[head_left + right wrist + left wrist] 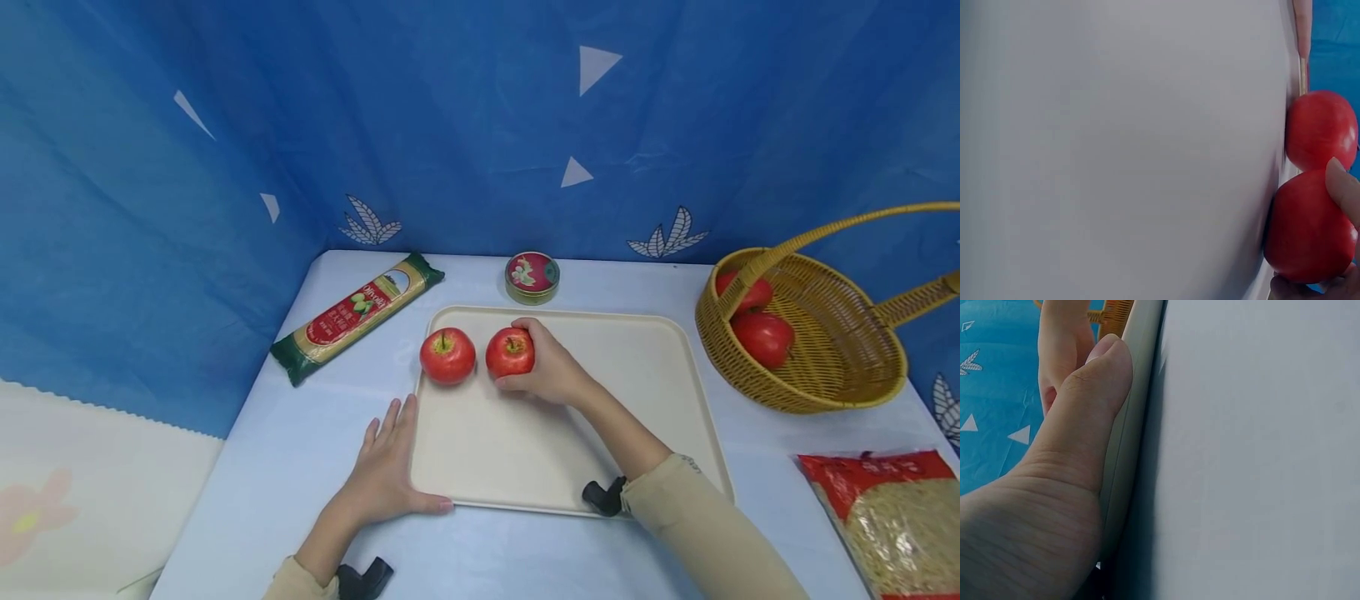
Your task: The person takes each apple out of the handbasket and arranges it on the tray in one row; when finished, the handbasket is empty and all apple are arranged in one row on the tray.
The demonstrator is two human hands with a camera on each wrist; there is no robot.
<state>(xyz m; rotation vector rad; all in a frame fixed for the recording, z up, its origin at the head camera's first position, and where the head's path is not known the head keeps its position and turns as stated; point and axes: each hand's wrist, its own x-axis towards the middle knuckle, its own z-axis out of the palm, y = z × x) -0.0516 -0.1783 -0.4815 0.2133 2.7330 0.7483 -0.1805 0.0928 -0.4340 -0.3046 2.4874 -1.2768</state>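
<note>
A beige rectangular tray [615,400] lies on the table. Over its far left part, my right hand [549,367] grips a red apple [511,353] between thumb and fingers. Another red apple [447,357] sits just left of it, at the tray's far left corner. In the right wrist view the held apple [1310,228] appears close beside the other apple [1321,130]. My left hand [386,471] rests at the tray's near left corner, fingers straight along the left side and thumb at the front edge. The left wrist view shows that thumb [1079,412] against the tray's rim [1124,437].
A wicker basket [840,333] with two red apples [763,337] stands right of the tray. A round tin [532,278] is behind it. A green-and-gold packet [356,317] lies at the far left, a red-topped clear bag [892,517] at the near right. Blue cloth [465,125] hangs behind.
</note>
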